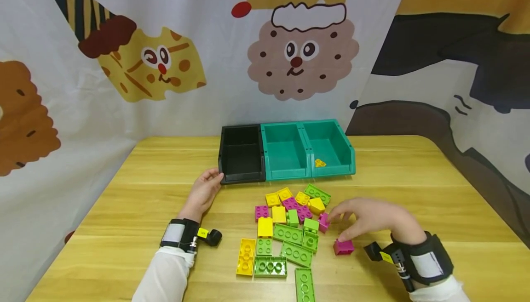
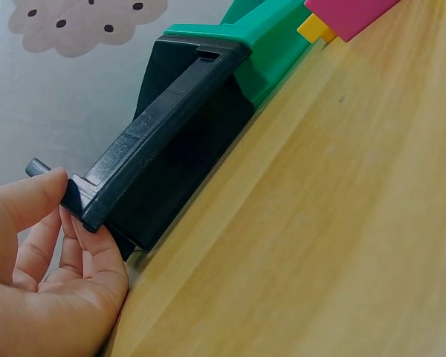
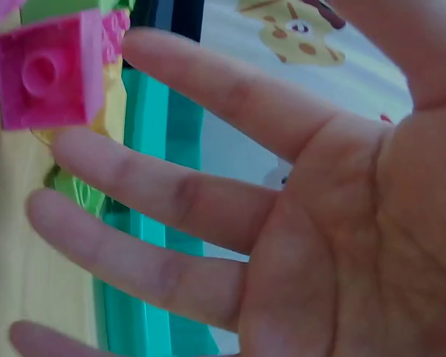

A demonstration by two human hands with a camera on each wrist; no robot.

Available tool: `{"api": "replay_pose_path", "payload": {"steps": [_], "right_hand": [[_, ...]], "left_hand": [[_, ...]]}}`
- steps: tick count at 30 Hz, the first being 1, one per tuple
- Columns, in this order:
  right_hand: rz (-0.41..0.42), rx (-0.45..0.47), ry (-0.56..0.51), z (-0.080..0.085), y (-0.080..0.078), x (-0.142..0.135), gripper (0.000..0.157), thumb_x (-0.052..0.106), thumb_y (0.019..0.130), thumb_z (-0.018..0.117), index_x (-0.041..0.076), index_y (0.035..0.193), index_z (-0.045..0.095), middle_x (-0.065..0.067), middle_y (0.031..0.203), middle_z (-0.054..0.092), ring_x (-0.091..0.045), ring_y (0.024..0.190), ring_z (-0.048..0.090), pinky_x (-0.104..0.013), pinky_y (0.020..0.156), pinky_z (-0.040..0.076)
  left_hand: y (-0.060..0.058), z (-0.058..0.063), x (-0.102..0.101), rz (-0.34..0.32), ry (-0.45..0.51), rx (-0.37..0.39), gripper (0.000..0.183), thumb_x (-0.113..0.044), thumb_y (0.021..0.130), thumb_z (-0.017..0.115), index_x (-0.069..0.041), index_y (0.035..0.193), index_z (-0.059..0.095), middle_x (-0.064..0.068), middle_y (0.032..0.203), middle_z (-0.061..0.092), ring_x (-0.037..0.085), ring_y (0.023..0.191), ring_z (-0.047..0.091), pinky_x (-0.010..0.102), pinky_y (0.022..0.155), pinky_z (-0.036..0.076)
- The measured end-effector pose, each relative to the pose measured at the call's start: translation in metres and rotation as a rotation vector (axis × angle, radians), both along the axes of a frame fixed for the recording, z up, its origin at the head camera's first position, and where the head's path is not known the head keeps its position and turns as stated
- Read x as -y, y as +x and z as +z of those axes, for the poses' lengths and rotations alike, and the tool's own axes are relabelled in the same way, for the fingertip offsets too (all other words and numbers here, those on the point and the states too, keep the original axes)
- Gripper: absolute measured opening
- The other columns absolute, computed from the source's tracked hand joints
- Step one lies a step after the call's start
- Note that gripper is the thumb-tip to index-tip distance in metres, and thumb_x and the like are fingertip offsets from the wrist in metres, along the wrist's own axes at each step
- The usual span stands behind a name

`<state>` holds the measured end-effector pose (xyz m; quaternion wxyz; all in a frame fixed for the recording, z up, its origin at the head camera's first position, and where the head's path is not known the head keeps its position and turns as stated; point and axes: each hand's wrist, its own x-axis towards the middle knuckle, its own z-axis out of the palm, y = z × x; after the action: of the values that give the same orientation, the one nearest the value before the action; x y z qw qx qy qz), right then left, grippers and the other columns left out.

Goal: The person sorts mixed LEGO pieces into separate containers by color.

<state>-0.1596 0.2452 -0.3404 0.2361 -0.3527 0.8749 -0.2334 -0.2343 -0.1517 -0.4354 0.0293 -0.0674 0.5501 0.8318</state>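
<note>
My left hand [image 1: 203, 192] grips the front left corner of the black bin [image 1: 243, 177]. In the left wrist view the thumb lies over the bin's rim [image 2: 126, 145] and the fingers curl below it. My right hand [image 1: 378, 217] is over the right side of a pile of toy building bricks, fingers spread and fairly straight. Its fingertips come close to a pink brick [image 1: 324, 223], its thumb close above another pink brick [image 1: 343, 247]. The right wrist view shows a pink brick [image 3: 80, 71] with its hollow underside facing the camera, beside the extended fingers [image 3: 163, 182].
Two teal bins [image 1: 289, 173] stand joined to the black one; the right one holds a small yellow piece [image 1: 320, 162]. Several yellow bricks [image 1: 265, 227], green bricks [image 1: 270, 266] and pink bricks [image 1: 262, 212] lie loose on the wooden table [image 1: 136, 210]. A printed curtain [image 1: 215, 63] hangs behind.
</note>
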Motion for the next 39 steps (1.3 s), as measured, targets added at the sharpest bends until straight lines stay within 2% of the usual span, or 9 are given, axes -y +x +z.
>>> {"api": "replay_pose_path", "payload": {"steps": [3,7,14,18,22,26,31,39], "right_hand": [[-0.003,0.068,0.052,0.001,0.006,0.007,0.041,0.034,0.078,0.076,0.016,0.113,0.066,-0.003,0.114,0.064,-0.022,0.099,0.058,-0.04,0.083,0.047],[-0.044,0.102,0.133,0.001,0.011,0.015,0.042,0.028,0.07,0.082,0.018,0.109,0.068,-0.002,0.114,0.063,-0.024,0.103,0.056,-0.044,0.088,0.045],[-0.108,0.138,0.188,-0.006,0.017,0.024,0.047,0.017,0.059,0.087,0.017,0.1,0.065,0.006,0.095,0.058,-0.013,0.086,0.051,-0.031,0.077,0.045],[-0.115,0.109,0.213,-0.01,0.019,0.028,0.048,0.016,0.056,0.089,0.017,0.096,0.063,0.008,0.09,0.055,-0.01,0.081,0.048,-0.028,0.073,0.044],[-0.087,0.072,0.233,-0.014,0.022,0.03,0.047,0.016,0.054,0.09,0.019,0.09,0.06,0.009,0.086,0.052,-0.006,0.077,0.046,-0.024,0.068,0.042],[-0.107,0.069,0.25,-0.018,0.026,0.033,0.047,0.011,0.051,0.089,0.022,0.083,0.055,0.008,0.085,0.048,-0.007,0.076,0.045,-0.023,0.065,0.04],[-0.136,0.072,0.268,-0.023,0.029,0.036,0.045,0.001,0.052,0.082,0.021,0.078,0.052,0.007,0.083,0.046,-0.009,0.075,0.044,-0.024,0.061,0.04],[-0.121,0.01,0.269,-0.028,0.03,0.04,0.041,-0.009,0.052,0.071,0.02,0.071,0.049,0.008,0.076,0.045,-0.007,0.07,0.041,-0.021,0.058,0.036]], "left_hand": [[0.0,0.001,0.0,-0.003,0.001,0.004,0.023,0.001,0.095,0.051,-0.019,0.085,0.057,-0.008,0.083,0.05,0.004,0.075,0.047,0.017,0.07,0.04],[0.0,0.002,0.0,-0.003,-0.006,0.008,0.022,0.001,0.095,0.051,-0.018,0.086,0.057,-0.008,0.083,0.049,0.005,0.075,0.047,0.017,0.07,0.04],[0.001,0.001,0.0,0.002,-0.013,0.014,0.021,0.001,0.095,0.052,-0.018,0.087,0.057,-0.008,0.083,0.049,0.005,0.075,0.046,0.017,0.071,0.04],[0.001,0.001,0.0,0.0,-0.008,0.016,0.021,0.0,0.095,0.052,-0.018,0.086,0.057,-0.008,0.083,0.049,0.005,0.075,0.047,0.017,0.07,0.04],[0.0,0.001,0.0,0.001,-0.002,0.016,0.022,0.001,0.095,0.052,-0.018,0.086,0.057,-0.008,0.083,0.05,0.005,0.075,0.047,0.017,0.07,0.04],[0.0,0.001,0.0,0.002,0.005,0.015,0.022,0.001,0.095,0.052,-0.018,0.086,0.057,-0.008,0.083,0.049,0.005,0.075,0.047,0.017,0.07,0.04],[0.001,0.001,0.0,0.001,0.003,0.011,0.023,0.001,0.095,0.052,-0.019,0.085,0.058,-0.008,0.082,0.05,0.005,0.073,0.047,0.017,0.069,0.04],[0.001,0.001,0.001,-0.003,-0.001,0.012,0.022,0.0,0.095,0.051,-0.019,0.086,0.057,-0.008,0.083,0.05,0.005,0.073,0.047,0.017,0.069,0.04]]}}
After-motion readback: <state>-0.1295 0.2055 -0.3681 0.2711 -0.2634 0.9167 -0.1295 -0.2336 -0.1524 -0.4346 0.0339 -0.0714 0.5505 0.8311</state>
